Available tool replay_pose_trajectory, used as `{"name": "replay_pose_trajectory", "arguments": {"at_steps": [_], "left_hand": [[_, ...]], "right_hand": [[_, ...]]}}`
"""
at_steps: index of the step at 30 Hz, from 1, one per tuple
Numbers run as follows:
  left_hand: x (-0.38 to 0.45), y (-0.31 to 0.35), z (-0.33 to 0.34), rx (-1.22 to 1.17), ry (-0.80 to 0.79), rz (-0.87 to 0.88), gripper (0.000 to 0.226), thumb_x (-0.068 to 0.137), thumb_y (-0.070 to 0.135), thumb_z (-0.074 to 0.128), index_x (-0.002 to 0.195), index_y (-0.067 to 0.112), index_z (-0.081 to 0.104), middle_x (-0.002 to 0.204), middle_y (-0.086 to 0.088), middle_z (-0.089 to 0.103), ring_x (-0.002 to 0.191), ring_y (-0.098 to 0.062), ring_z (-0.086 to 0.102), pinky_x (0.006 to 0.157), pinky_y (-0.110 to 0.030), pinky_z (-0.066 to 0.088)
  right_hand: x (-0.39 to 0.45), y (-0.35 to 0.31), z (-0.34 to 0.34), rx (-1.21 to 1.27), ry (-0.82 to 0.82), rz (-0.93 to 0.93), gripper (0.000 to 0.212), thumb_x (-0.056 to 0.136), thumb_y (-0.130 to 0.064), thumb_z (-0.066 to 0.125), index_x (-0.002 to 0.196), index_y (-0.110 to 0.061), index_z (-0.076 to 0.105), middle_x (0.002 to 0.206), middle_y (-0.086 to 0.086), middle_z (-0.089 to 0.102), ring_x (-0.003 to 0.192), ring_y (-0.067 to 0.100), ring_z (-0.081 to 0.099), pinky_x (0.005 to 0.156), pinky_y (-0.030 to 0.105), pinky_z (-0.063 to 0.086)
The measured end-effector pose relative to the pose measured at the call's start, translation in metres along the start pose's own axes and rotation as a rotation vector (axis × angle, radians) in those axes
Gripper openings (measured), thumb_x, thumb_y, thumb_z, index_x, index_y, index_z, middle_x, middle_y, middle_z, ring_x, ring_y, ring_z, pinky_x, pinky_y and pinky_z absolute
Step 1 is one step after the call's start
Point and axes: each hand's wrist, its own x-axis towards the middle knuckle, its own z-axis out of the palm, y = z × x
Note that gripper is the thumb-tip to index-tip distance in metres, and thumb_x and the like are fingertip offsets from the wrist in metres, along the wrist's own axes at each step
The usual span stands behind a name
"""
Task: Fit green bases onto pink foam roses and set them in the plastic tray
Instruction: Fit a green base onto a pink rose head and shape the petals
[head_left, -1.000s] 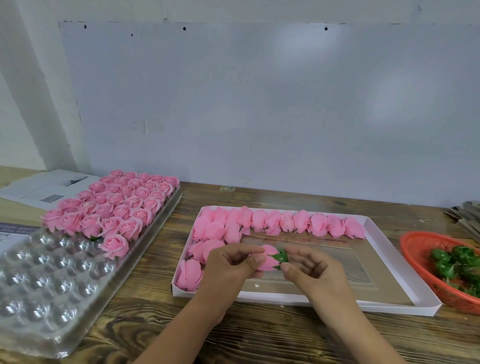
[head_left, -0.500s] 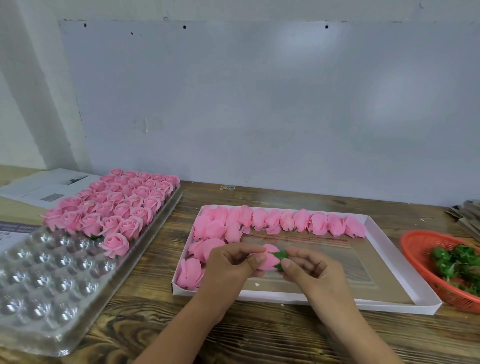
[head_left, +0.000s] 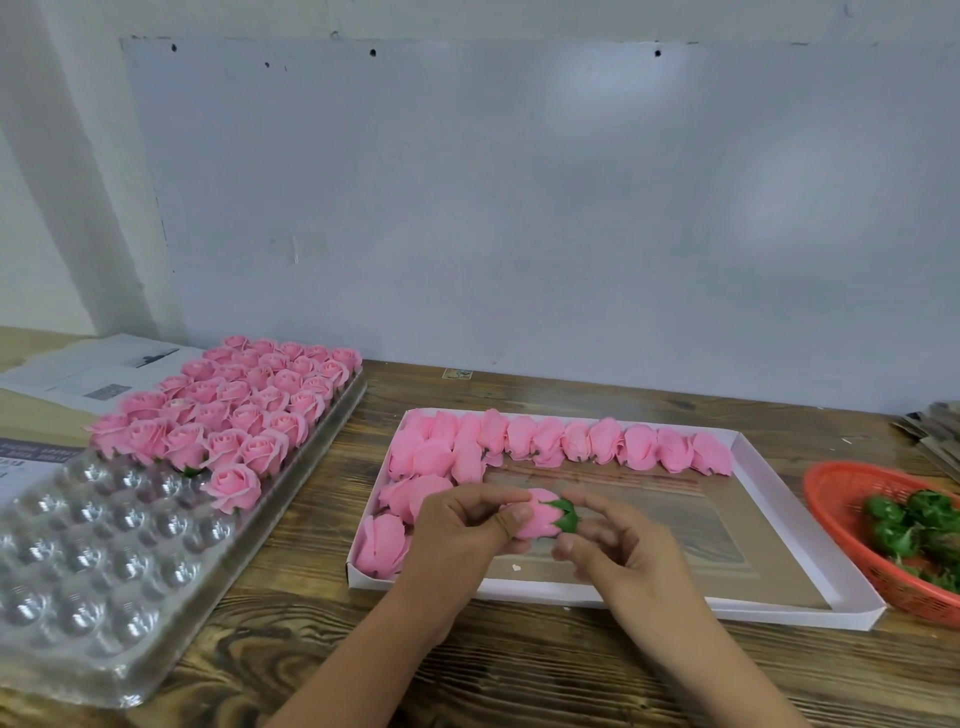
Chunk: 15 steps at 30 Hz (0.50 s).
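The left hand (head_left: 457, 530) pinched the pink foam rose (head_left: 537, 513) by its petals, thumb over the front, holding it sideways just above the white cardboard box (head_left: 748, 525). The right hand (head_left: 618, 545) had its fingertips closed on the green base (head_left: 566, 515), which sat capped on the rose's stem end; whether it was fully seated was hard to tell, as the fingers hid part of the join. Foam like this looked feather-light and soft, so a hard squeeze would likely dent the petals. Best taken low on the bud, with the pressing done through the stiffer green cup. More bare roses (head_left: 597, 441) lined the box's far wall, spare bases (head_left: 914, 525) lay in the orange basket (head_left: 841, 499) to the right, and the clear plastic tray (head_left: 93, 561) on the tabletop (head_left: 545, 670) to the left was about half filled with finished roses (head_left: 244, 410), near cells open.
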Motion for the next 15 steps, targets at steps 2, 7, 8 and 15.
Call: {"name": "replay_pose_trajectory", "arguments": {"at_steps": [2, 7, 8, 15], "left_hand": [[0.0004, -0.0007, 0.0, 0.002, 0.003, 0.0, 0.014, 0.087, 0.004, 0.071, 0.092, 0.014, 0.079, 0.09, -0.009, 0.079, 0.078, -0.017, 0.075, 0.067, -0.023, 0.06], [0.0005, -0.0005, -0.0006, -0.001, 0.002, -0.004, 0.016, 0.088, 0.006, 0.071, 0.09, 0.019, 0.08, 0.091, -0.008, 0.079, 0.08, -0.017, 0.075, 0.068, -0.023, 0.06], [0.0003, -0.0005, -0.0009, 0.003, -0.002, -0.005, 0.017, 0.088, 0.006, 0.071, 0.089, 0.021, 0.08, 0.091, -0.008, 0.079, 0.081, -0.017, 0.075, 0.068, -0.023, 0.06], [-0.001, 0.0009, -0.0001, 0.003, -0.019, 0.007, 0.017, 0.083, 0.015, 0.073, 0.083, 0.03, 0.083, 0.09, -0.007, 0.079, 0.081, -0.017, 0.075, 0.068, -0.022, 0.059]], "right_hand": [[-0.0005, 0.0006, -0.0003, -0.004, -0.009, -0.008, 0.038, 0.089, -0.003, 0.066, 0.119, -0.027, 0.063, 0.086, -0.001, 0.077, 0.08, 0.008, 0.071, 0.07, 0.016, 0.051], [-0.0023, -0.0001, -0.0004, -0.11, 0.014, -0.052, 0.037, 0.089, -0.008, 0.068, 0.117, -0.033, 0.064, 0.098, -0.011, 0.076, 0.092, 0.006, 0.071, 0.076, 0.021, 0.054], [-0.0027, -0.0001, -0.0005, -0.163, 0.034, -0.08, 0.038, 0.088, -0.01, 0.07, 0.115, -0.036, 0.064, 0.099, -0.017, 0.075, 0.094, 0.002, 0.07, 0.075, 0.017, 0.053], [-0.0035, 0.0047, -0.0023, -0.302, 0.056, -0.141, 0.038, 0.088, -0.024, 0.071, 0.125, -0.032, 0.065, 0.103, -0.023, 0.073, 0.091, -0.008, 0.066, 0.076, 0.013, 0.051]]}}
